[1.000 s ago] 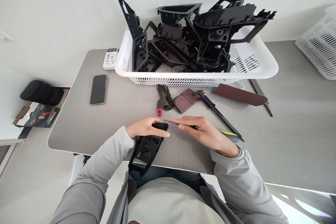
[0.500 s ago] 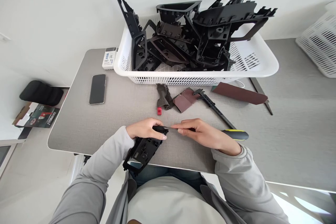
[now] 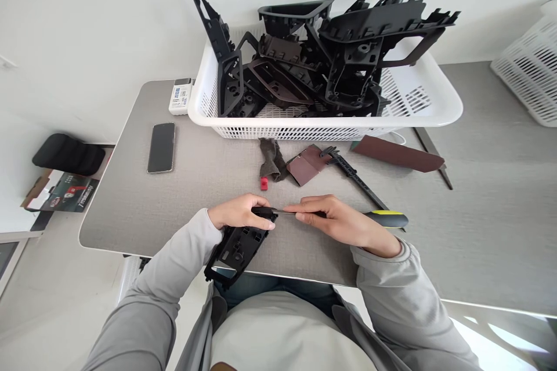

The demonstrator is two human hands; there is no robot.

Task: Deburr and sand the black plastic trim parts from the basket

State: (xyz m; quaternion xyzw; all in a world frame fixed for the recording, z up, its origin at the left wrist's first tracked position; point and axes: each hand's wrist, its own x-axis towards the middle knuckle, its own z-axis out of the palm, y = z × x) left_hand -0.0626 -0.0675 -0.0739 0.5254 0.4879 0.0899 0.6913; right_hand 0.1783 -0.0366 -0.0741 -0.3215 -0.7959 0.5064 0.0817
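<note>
My left hand (image 3: 239, 213) grips a black plastic trim frame (image 3: 237, 252) at its upper end, holding it over the table's near edge. My right hand (image 3: 335, 220) is shut on a screwdriver (image 3: 387, 219) with a black and yellow handle. The handle sticks out to the right past my hand. The metal shaft (image 3: 287, 212) runs left, and its tip meets the frame's upper edge beside my left fingers. The exact tip is hidden there.
A white slotted basket (image 3: 324, 129) holds several black trim parts. On the grey table (image 3: 130, 208) lie a phone (image 3: 161, 148), red clip (image 3: 263, 184), grey cloth (image 3: 270, 159), sandpaper (image 3: 304, 165), caliper (image 3: 348, 171) and brown strip (image 3: 394, 153).
The screwdriver tip has moved from just above the frame onto its upper edge. The handle has swung level, and the frame's lower end has turned left.
</note>
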